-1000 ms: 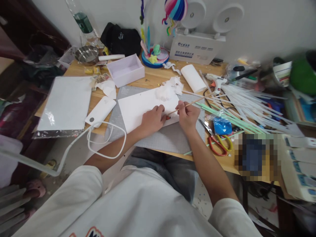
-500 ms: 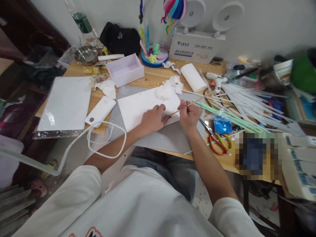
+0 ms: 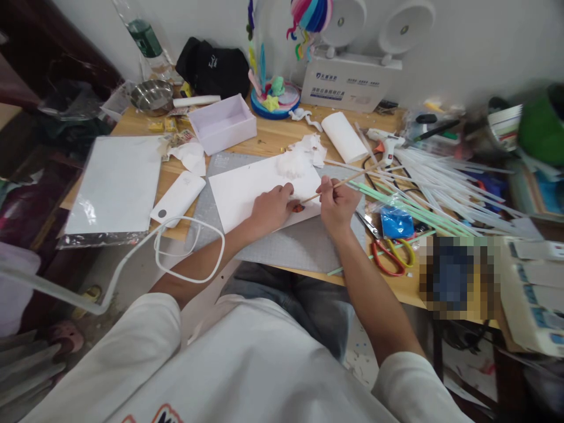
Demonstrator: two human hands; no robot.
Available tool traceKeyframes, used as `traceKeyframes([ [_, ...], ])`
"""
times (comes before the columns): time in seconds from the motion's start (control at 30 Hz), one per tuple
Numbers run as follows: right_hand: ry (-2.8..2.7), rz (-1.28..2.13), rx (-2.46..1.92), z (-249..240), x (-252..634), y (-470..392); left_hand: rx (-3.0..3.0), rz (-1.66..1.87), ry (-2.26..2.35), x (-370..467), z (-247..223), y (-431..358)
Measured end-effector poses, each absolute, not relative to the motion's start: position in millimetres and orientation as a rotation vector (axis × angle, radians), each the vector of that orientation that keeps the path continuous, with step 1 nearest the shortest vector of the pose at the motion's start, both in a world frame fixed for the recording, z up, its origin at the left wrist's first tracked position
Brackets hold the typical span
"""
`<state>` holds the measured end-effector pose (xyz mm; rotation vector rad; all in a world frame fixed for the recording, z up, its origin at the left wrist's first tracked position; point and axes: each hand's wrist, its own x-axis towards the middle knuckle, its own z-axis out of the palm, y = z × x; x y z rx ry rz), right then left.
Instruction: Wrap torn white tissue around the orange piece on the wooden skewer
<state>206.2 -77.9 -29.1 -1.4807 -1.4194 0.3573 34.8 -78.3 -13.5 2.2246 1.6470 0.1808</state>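
Note:
My right hand point(image 3: 339, 202) is closed around a thin wooden stick point(image 3: 359, 174), which slants down to the left. The stick's lower tip reaches a small orange-and-dark piece point(image 3: 298, 208) at the fingertips of my left hand point(image 3: 273, 208). My left fingers are bent and pinch that piece; its kind is too small to make out. Both hands are over a white sheet point(image 3: 235, 191) on a grey cutting mat point(image 3: 282, 247). Just behind my left hand, a fluffy white clump point(image 3: 291, 164) lies on the sheet.
Scissors point(image 3: 388, 249) and a blue packet point(image 3: 396, 223) lie right of the mat. Beyond are white strips point(image 3: 445, 182) and a glue gun point(image 3: 386, 145). A white power bank point(image 3: 180, 197) with a looping cable and a lilac box point(image 3: 224, 126) stand left.
The small piece has turned slightly and shows more orange. The stick's tip has shifted a little up along it. Both hands stay in nearly the same place.

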Motion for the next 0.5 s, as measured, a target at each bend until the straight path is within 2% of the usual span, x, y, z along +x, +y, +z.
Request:
traceKeyframes([
  [0.3,-1.526,0.41,-1.436,-30,202,-80,2.193,0.211,1.616,34,-12,-80],
  [0.5,-1.48,0.428,-1.43,-34,204,-79,2.128,0.412,1.563,20,2,-51],
])
